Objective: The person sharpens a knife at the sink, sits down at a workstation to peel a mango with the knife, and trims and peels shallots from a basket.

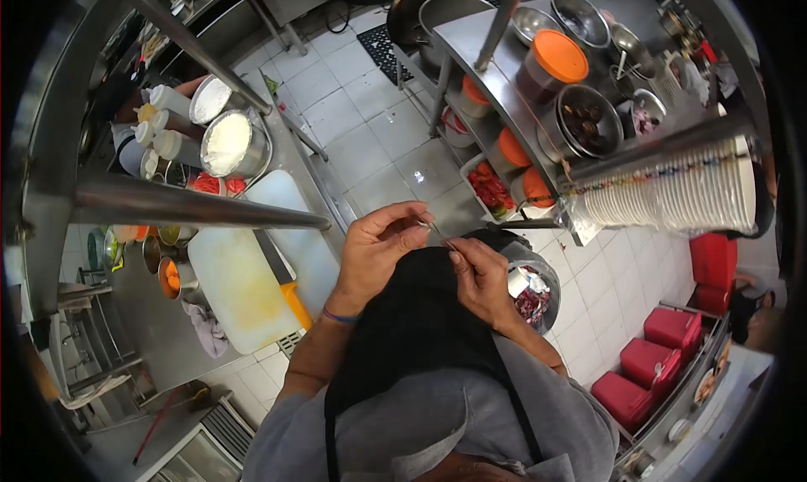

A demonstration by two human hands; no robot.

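Observation:
In front of the black apron, both of my hands are raised close together. A thin, dark strand-like piece spans the small gap between them, too fine to name its kind. My left hand pinches one end between thumb and fingers, and a small pale bit shows at its fingertips. My right hand is closed, thumb against the curled forefinger, at the strand's other end. Left of my hands lie white cutting boards and a knife with a yellow handle.
Bowls of white powder and squeeze bottles stand at left. The right shelf holds orange-lidded tubs, metal bowls and stacked cups. A waste bin is beside my right arm; red containers stand lower right.

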